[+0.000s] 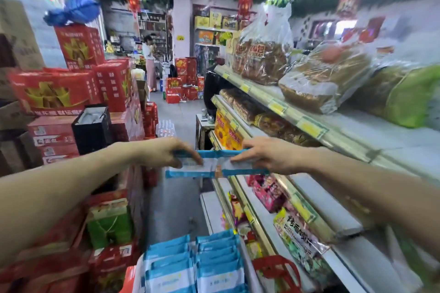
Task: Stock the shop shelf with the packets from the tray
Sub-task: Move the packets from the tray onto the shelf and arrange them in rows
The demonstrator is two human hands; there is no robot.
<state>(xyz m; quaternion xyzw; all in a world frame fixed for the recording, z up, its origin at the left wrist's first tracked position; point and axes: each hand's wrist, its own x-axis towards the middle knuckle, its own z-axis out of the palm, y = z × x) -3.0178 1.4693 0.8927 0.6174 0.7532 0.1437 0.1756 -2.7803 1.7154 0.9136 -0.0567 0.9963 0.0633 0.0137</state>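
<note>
Blue-and-white packets (215, 165) held level between both hands, near the right-hand shelf (281, 108), likely squared up for shelving | left hand (164, 152): fingers curled, pinching the left end | right hand (266, 156): fingers curled over the right end | spare packets (195, 266) stand in rows near, below.

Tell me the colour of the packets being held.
White packets with blue edges, head view.

The shelf (357, 135) runs along the right, with bagged loaves (262, 59) on its top tier. Left of the aisle (181, 114) stand stacked boxes (78, 93), and packets (197, 266) sit in rows low between them and the shelf. Above those, the left hand (164, 152) and right hand (266, 157) hold a single packet (197, 172) at the shelf's front edge.
</note>
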